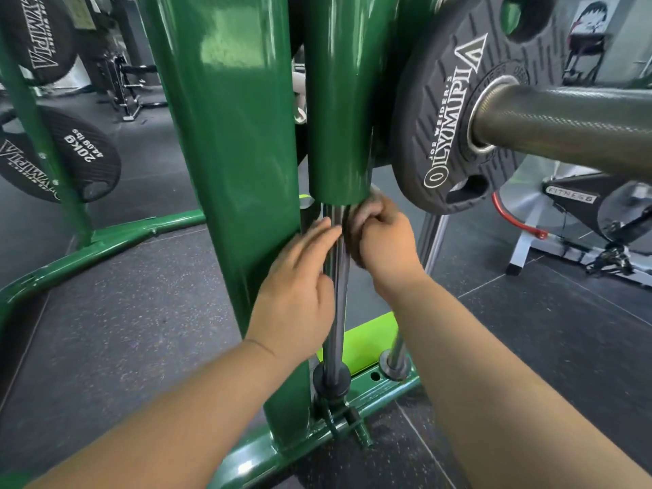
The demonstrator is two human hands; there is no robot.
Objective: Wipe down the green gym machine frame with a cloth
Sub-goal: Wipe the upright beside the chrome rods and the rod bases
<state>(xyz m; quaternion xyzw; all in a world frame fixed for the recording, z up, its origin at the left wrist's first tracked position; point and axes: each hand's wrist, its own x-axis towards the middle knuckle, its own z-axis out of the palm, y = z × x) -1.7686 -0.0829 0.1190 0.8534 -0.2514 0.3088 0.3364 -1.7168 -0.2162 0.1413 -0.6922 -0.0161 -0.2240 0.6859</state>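
1. Frame (229,135): stood as a thick, glossy green post left of centre, joined below to a green base rail (381,390) running across the floor (141,294).
2. Sleeve (338,100): hung just right of the post, green too, ending above a chrome rod (335,305) that ran down to a black collar at the rail.
3. Right hand (382,238): curled round a dark cloth (354,238), gripped it against the rod right beneath the sleeve's lower edge, knuckles toward the camera.
4. Cloth: showed only as a bunched dark fold between the fingers and the rod, with a bit peeking above the hand; pressed on the rod rather than on the green paint.
5. Left hand (300,277): lay with fingers straight and close together, tips touching the rod just left of the cloth, held nothing; back of the hand in front of the post.
6. Plate (458,118): sat on a dark bar (564,125) at upper right, black with white "OLYMPIA" lettering, just above the right hand and apart from it.
7. Second rod (398,347): rose from the rail right of the first, partly hidden behind the right forearm.
8. Left edge: carried two more black plates (60,153), the lower marked 20 kg, on a thinner green upright.
9. Far right: held an exercise bike (582,220), well apart from the frame
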